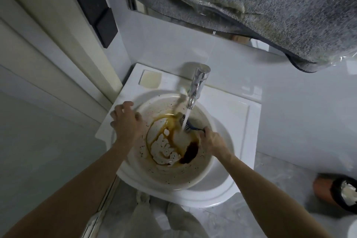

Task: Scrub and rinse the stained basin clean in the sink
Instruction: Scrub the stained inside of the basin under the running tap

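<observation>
Our left hand [126,121] curls over the near-left rim of the basin [201,172], steadying it where it sits inside the sink [218,195]. The stained floor lies between our hands, brown liquid pooled toward the right. Our right hand [211,141] grips a dark brush [190,124], its handle running from that hand leftward under the tap's [197,85] stream. The right hand is nearer the stain.

2 bare forearms reach forward and down, converging toward the middle.

The left hand [126,120] is turned palm-down, fingers curled and hooked over a rim [135,111], wrist slightly bent. The right hand [211,140] is lower and nearer, fingers closed around a dark brush handle [199,129], knuckles up, forearm angled in from the lower right.
</observation>
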Tool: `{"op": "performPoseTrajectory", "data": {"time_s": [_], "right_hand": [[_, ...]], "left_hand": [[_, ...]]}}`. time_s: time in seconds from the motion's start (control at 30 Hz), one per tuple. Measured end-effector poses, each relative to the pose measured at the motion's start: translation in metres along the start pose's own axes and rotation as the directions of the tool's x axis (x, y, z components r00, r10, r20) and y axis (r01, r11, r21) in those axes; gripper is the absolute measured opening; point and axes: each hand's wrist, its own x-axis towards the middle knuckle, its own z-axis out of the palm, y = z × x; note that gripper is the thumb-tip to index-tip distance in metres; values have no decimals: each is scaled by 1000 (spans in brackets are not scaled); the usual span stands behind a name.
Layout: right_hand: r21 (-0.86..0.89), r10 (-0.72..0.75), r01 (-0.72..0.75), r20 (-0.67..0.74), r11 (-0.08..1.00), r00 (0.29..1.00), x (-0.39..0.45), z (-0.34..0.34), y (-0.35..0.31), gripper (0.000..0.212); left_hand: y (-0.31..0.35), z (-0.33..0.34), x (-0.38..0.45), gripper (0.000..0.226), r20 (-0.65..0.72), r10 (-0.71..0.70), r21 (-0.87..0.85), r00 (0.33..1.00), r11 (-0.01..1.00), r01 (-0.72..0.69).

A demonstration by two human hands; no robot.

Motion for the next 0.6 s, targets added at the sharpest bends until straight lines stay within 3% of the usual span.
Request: {"op": "performPoseTrajectory", "data": {"time_s": [0.1, 0.2, 0.3, 0.43, 0.6], "right_hand": [[-148, 6, -14, -55, 989, 998, -6, 15, 1, 32], [-170, -148, 140, -31, 975, 989, -20, 29, 1, 44], [-252, -312, 325, 90, 912, 946, -29, 30, 12, 43], [-281, -265, 243, -40, 928, 964, -15, 17, 29, 36], [-220, -344, 379, 183, 899, 921, -39, 27, 21, 35]], "left_hand": [[-35, 9, -11, 39, 159, -48, -103, 986, 993, 65], [-52, 16, -19, 38, 285, -4, -188, 959, 980, 60], [-60, 23, -24, 30, 235, 21, -238, 972, 971, 37], [-54, 24, -22, 31, 164, 40, -264, 986, 965, 5], [-58, 14, -7, 35, 124, 17, -227, 992, 974, 12]]}}
